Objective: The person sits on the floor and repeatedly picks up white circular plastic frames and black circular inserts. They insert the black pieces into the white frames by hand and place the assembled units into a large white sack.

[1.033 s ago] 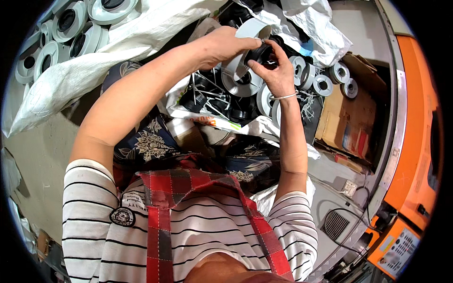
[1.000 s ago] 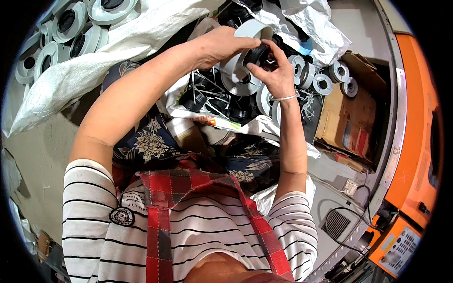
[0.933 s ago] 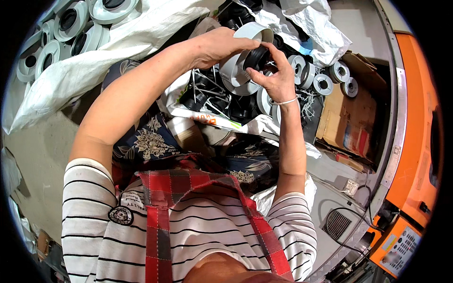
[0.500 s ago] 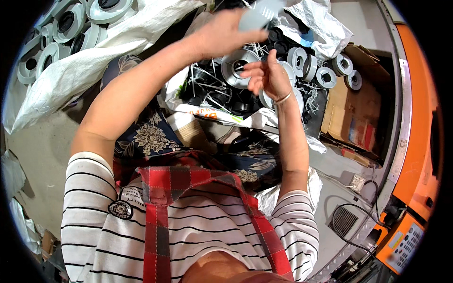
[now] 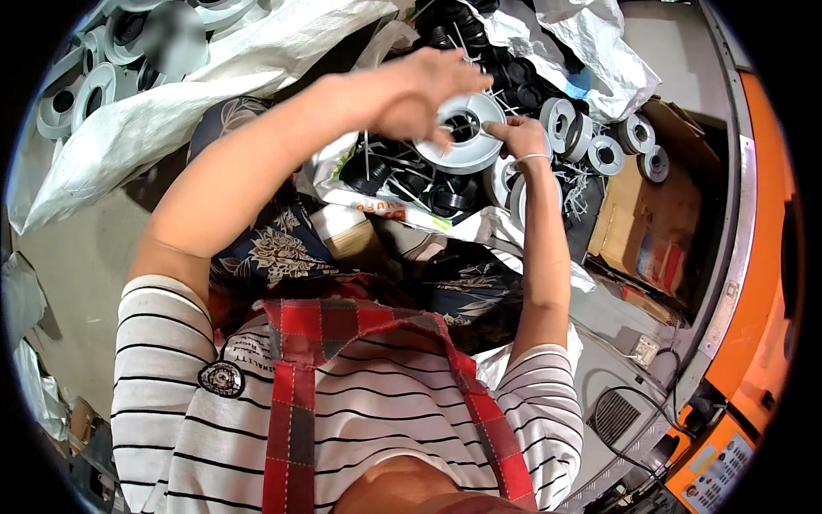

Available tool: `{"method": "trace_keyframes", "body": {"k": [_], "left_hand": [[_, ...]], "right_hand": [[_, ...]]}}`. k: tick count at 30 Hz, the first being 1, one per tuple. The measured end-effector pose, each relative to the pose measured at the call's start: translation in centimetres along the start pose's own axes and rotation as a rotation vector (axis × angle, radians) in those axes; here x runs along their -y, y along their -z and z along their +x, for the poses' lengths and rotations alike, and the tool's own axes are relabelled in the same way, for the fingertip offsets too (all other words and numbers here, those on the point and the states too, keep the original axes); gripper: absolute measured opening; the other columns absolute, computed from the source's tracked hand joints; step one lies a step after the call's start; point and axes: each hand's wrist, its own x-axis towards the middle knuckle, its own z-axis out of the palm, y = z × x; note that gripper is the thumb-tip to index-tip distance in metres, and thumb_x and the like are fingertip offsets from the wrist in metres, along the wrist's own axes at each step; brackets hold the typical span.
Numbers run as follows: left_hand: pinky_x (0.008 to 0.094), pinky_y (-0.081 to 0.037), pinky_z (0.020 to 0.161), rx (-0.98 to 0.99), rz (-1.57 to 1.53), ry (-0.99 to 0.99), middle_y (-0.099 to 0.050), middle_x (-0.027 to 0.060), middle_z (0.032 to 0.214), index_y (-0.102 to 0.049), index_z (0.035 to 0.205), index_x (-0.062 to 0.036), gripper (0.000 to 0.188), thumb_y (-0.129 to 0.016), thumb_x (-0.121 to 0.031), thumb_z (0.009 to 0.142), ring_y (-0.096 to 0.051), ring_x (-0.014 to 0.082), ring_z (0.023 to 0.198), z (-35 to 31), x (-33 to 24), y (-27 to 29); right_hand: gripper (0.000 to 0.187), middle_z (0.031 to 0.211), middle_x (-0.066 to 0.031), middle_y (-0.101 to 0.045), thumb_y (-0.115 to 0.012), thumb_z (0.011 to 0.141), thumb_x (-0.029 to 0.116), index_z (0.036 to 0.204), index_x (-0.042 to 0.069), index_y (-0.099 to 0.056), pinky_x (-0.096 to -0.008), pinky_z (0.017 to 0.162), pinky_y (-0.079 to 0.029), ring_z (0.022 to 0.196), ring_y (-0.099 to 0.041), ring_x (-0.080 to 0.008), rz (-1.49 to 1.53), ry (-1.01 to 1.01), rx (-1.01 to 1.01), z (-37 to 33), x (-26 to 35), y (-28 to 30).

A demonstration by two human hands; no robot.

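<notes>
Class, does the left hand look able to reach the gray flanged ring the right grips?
Probably yes: the left hand overlaps the gray flanged ring in view, and the right hand covers only its right edge.

Gray ring (image 5: 469, 160): touched at right rim by right hand (image 5: 524, 137)
Left hand (image 5: 418, 92): spread over ring's left edge, blurred
Black parts (image 5: 449, 200): heaped around ring

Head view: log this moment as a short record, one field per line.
Left hand: motion-blurred, fingers spread, at the grey ring's left side; contact unclear
Right hand: thumb and fingers on the ring's right edge
Around ring: black parts
Farther right: loose rings, box, orange machine
Upper left: white sack
</notes>
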Motion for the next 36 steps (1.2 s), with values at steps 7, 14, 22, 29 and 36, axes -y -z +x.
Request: {"method": "trace_keyframes", "body": {"k": [7,14,22,29,36], "left_hand": [[0.0337,-0.049,0.078,-0.181,-0.434,0.418,-0.065,0.0182,0.086,-0.058,0.108,0.0015,0.049,-0.069,-0.024,0.068,-0.064,0.0264,0.080,1.0,-0.7,3.3],[0.0308,-0.049,0.067,-0.347,-0.645,0.735,-0.065,0.0099,0.074,-0.063,0.095,0.0039,0.048,-0.067,-0.040,0.075,-0.062,0.0179,0.069,1.7,2.3,3.3],[0.0289,-0.050,0.062,-0.313,-1.246,0.668,-0.062,0.0069,0.084,-0.058,0.100,0.0021,0.034,-0.063,-0.027,0.083,-0.060,0.0125,0.072,2.5,1.2,0.0],[0.0283,-0.051,0.069,0.018,-1.350,0.655,-0.064,0.0074,0.092,-0.058,0.106,0.0029,0.038,-0.059,-0.031,0.088,-0.062,0.0135,0.076,2.0,0.3,-0.4],[0.0281,-0.052,0.069,0.193,-1.301,0.666,-0.064,0.0062,0.096,-0.058,0.110,-0.0008,0.038,-0.058,-0.032,0.088,-0.063,0.0118,0.079,1.6,0.3,-0.6]], "right_hand": [[0.023,0.071,-0.0086,-0.062,-0.056,0.088,0.022,0.086,0.001,-0.062,-0.0312,0.055,-0.049,0.059,-0.059,-0.0214,0.260,0.353,-0.165,5.3,3.6,-4.2],[0.022,0.124,-0.0064,-0.051,-0.061,0.076,0.019,0.095,0.008,-0.067,-0.0460,0.098,-0.032,0.120,-0.040,-0.0285,-0.864,0.670,-0.280,12.3,-1.2,-13.2],[0.013,0.115,-0.0147,-0.059,-0.071,0.075,0.011,0.081,0.000,-0.067,-0.0298,0.081,-0.046,0.104,-0.057,-0.0202,-0.090,0.830,-0.421,-1.8,3.4,-4.8],[0.072,0.115,-0.0222,-0.049,-0.080,0.062,0.023,0.122,0.002,-0.048,-0.0324,0.088,-0.043,0.105,-0.051,-0.0269,-0.173,0.693,-0.351,-7.1,4.6,-3.3],[0.073,0.114,-0.0128,-0.048,-0.080,0.058,0.014,0.121,0.003,-0.044,-0.0347,0.089,-0.043,0.100,-0.050,-0.0266,-0.512,0.944,-0.312,-9.0,4.3,-3.0]]}}
